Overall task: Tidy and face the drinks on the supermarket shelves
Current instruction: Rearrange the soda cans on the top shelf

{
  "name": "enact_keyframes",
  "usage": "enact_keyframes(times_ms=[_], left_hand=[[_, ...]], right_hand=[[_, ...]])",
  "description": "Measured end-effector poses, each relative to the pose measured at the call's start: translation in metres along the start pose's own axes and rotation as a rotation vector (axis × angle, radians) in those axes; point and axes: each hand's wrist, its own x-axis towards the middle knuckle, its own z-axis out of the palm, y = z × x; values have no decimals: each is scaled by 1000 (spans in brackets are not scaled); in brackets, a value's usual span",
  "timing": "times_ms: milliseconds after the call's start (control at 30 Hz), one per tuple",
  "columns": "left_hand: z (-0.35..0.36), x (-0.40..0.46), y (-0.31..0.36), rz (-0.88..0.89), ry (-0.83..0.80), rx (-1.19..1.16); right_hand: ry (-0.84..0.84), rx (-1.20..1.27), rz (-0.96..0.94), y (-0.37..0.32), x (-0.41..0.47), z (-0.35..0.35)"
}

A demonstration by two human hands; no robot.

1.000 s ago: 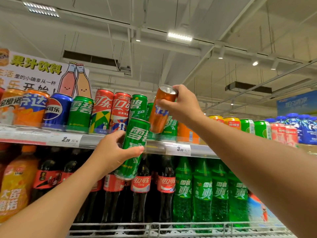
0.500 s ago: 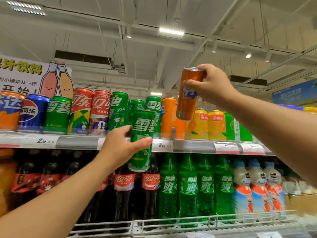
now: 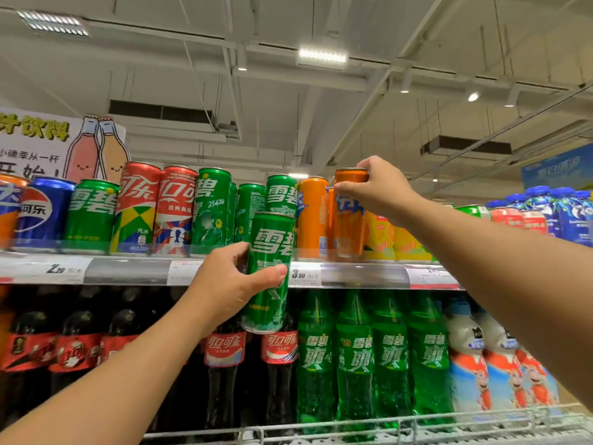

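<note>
Your left hand (image 3: 231, 284) wraps around a green can (image 3: 269, 271) in front of the shelf edge (image 3: 362, 274). At two o'clock, your right hand (image 3: 382, 187) pinches an orange can (image 3: 348, 226) standing on the shelf.

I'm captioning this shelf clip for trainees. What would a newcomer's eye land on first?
Two hands, each holding a can, in mid-frame: the left hand grips a green can in front of the shelf edge, and the right hand pinches the top of an orange can standing on the top shelf. Below stand green bottles.
</note>
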Motion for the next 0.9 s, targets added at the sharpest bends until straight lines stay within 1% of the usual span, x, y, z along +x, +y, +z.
enact_keyframes(times_ms=[100,233,367,467,533,600,667,800,900], left_hand=[[0,3,-12,1,7,-57],[-2,3,-10,11,22,-33],[-1,-1,-6,52,6,-22],[-1,-2,-2,38,-22,-31],[0,-2,3,55,-54,-45],[1,-3,5,86,-53,-25],[0,-1,2,80,-36,-24],[0,-2,4,47,-21,-31],[-1,-3,7,4,-11,-20]], right_hand=[[-27,-73,26,1,6,6],[-112,-175,75,-2,16,9],[-218,-297,139,-10,26,9],[-257,-365,151,-16,28,5],[-184,-410,83,-20,29,2],[-61,-450,-56,-26,32,3],[-19,-496,-159,-34,33,9],[-94,-649,-227,-41,32,26],[-131,-681,-248,-41,29,33]])
